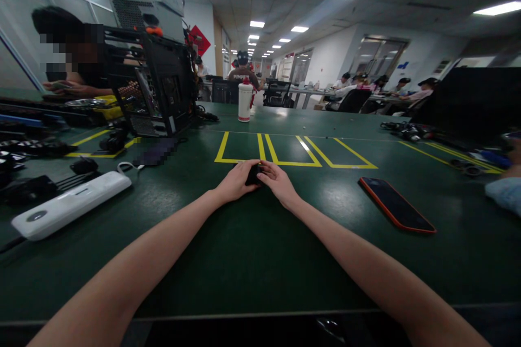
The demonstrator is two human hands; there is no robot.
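A small black object (253, 174) sits between my two hands over the middle of the green table (244, 260); its kind is hard to make out. My left hand (236, 181) is closed around its left side, with the fingers over the top and the thumb below. From the right, my right hand (279, 182) holds the same piece with bent fingers and thumb. Much of the object is hidden by the fingers. Just beyond the hands lie yellow tape outlines (268, 163) on the tabletop.
A phone with an orange edge (396, 205) lies to the right, a white power strip (75, 203) to the left. Behind the strip stands an open black computer case (163, 81). A white bottle (245, 102) stands farther back. Another person (77, 59) sits at left.
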